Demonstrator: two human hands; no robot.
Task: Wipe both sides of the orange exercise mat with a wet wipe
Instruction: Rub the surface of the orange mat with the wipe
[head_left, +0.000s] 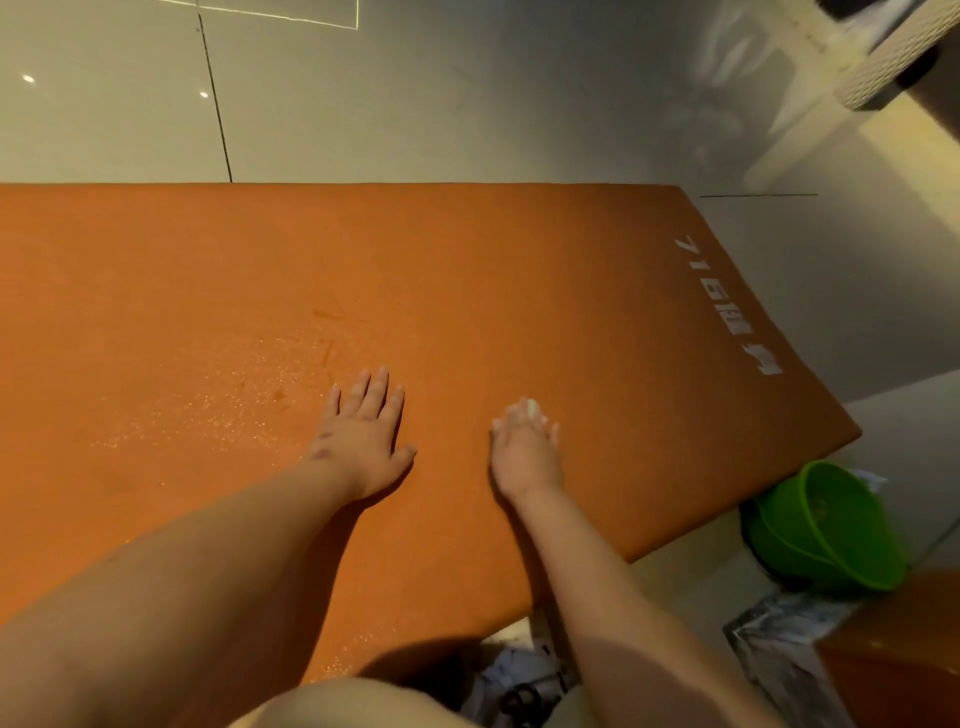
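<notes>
Bare knee (337, 701) and two forearms filled the bottom of the view, reaching out over the orange exercise mat (467, 270). It lay flat on the tiled floor (363, 104), stretching from the left edge of the view to a short edge on the right.

The left hand (363, 441) rested palm down on the mat, fingers straight and slightly spread, holding nothing. Just to its right, apart from it, the right hand (524, 452) pressed a small white wet wipe (531, 408) against the mat under outstretched fingers, a wad of it showing past the fingertips. Glistening specks (218, 400) dotted the mat to the left of the left hand.

Beside the mat's near right corner a green plastic basin (826, 525) lay tipped on its side, its mouth turned towards the mat. What it held could not be told.

White print (727, 306) ran along the mat's right short edge, seen sideways. It looked like digits followed by characters, but it could not be read with any certainty.

Crumpled wrapping (779, 634) lay below the basin.
</notes>
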